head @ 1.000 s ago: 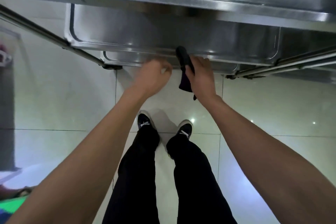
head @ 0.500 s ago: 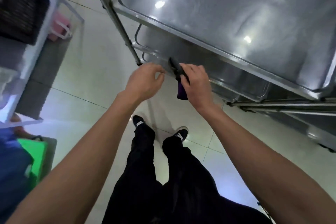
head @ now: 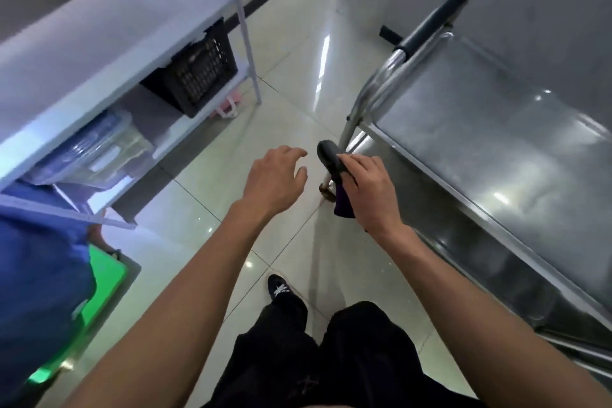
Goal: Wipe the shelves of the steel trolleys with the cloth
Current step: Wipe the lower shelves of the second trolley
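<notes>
Right grip (head: 367,189) pinches the dark cloth (head: 334,175) beside the steel trolley (head: 496,156), while the left hand (head: 275,182) hangs spread, empty.

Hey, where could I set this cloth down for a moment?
The steel trolley's top shelf, between its black handle and the near rim, looks bare. The white rack's lower shelf is crowded with a black crate and a clear bin.
</notes>
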A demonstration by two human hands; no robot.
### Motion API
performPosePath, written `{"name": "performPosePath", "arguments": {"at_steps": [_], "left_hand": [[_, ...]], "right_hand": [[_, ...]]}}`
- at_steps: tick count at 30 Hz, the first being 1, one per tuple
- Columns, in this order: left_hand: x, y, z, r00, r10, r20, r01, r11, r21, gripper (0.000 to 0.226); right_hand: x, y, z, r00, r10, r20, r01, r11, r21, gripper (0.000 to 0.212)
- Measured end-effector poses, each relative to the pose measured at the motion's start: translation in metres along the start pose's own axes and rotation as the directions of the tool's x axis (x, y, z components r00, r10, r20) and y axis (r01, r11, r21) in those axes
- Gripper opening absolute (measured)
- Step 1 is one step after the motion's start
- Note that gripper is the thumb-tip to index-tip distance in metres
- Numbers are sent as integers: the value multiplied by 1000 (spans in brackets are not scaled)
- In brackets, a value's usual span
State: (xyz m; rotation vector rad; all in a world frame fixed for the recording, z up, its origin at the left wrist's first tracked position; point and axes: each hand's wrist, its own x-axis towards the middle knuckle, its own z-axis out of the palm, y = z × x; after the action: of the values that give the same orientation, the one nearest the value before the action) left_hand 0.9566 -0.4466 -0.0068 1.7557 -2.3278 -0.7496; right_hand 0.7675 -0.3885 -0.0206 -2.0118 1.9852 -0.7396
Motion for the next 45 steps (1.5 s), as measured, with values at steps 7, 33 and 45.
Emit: {"name": "performPosePath", "arguments": {"at_steps": [7,33,45], "left_hand": [[31,-58,-39,997,-76,-34,75,997,-37,40],[354,-93,-140,998,-62,3,62,993,96,38],[585,-77,-171,970,193,150,-205,976,72,40]], "right_hand": [[58,-49,36,1000,8,22,-11,990,140,36],[419,7,88,994,-52,-100,63,992,109,34],[561,81,87,950,220,-222,-212,976,57,33]]}}
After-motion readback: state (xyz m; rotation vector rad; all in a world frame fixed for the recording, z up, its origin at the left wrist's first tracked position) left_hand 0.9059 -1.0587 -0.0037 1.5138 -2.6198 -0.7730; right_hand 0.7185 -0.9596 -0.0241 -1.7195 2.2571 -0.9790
